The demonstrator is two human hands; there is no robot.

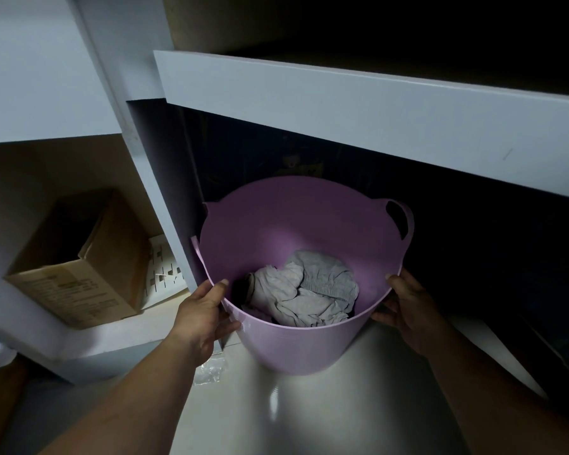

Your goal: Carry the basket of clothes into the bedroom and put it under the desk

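Now the last step: sliding the purple basket (296, 343) under the table (358, 103).

Left hand (201, 316) and right hand (404, 310) each pinch its near rim; basket with grey clothes (304, 290) sits at the table's front edge, needing a forward push.

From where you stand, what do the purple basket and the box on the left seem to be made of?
Basket: likely soft plastic, matte; smooth one-piece wall with moulded handles. Box: cardboard, brown, with folded flaps and printed text.
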